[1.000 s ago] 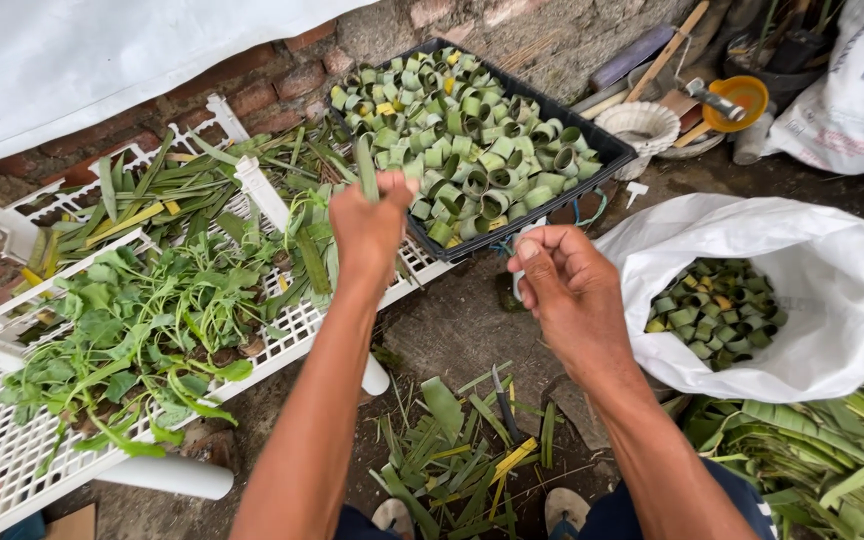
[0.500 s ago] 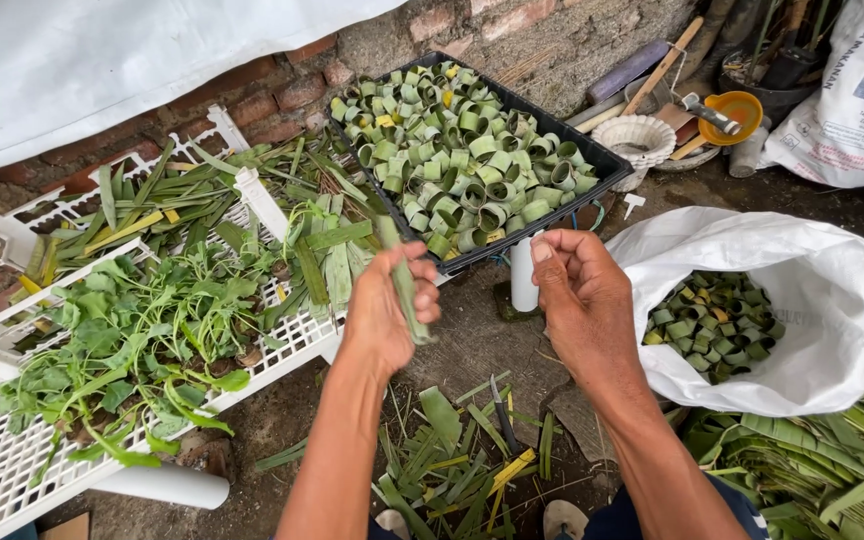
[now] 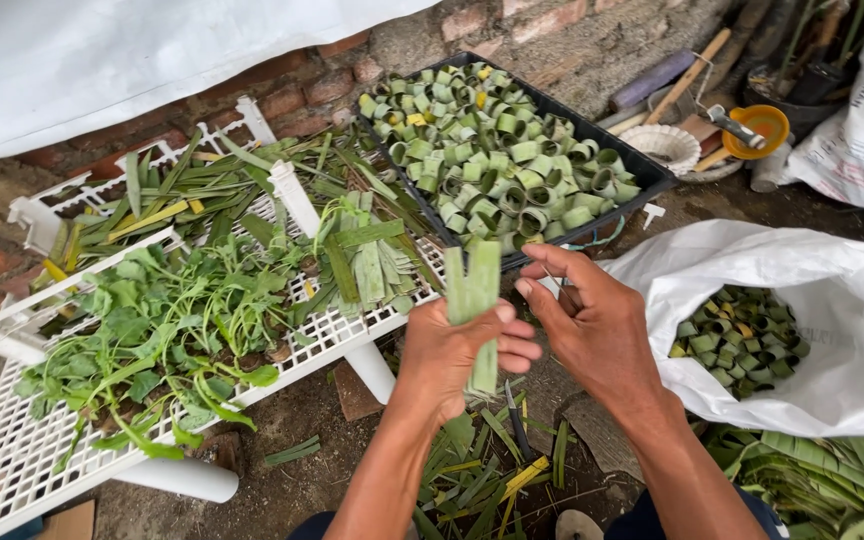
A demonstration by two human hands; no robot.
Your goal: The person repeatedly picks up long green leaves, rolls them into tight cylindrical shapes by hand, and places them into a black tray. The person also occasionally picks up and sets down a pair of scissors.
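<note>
Both hands have come together at frame centre since 0.5 s ago, when the left hand was lower-left w/ the strip slanting down and the right hand hung apart by the tray edge; now the green leaf strip (image 3: 475,300) stands upright, roughly mid-frame, its top fanned into two flat ends. Left hand (image 3: 457,350) has its fingers (image 3: 517,350) curled shut round the strip's lower half, thumb side toward the camera, so the blade is held vertical & steady, likely so the other hand can work the upper part. Right hand (image 3: 592,325) sits just beside it, touching or nearly touching the strip's right edge; its fingers are bent in, pinched toward the strip, and something thin may be in them but I cannot tell what. Both forearms rise from the bottom edge, converging, wrists bent slightly inward. Outward: black tray (image 3: 642,185) in the upper centre is packed w/ rolled leaf rings (image 3: 497,150), within reach ahead of the hands. White sack (image 3: 832,330) at right lies open w/ more rings inside. White plastic rack (image 3: 12,470) at left carries loose leafy greens (image 3: 152,320) and cut strips (image 3: 362,265), close to the left hand as a supply. Leaf offcuts (image 3: 482,470) litter the dirt floor at lower centre, below the hands.
</note>
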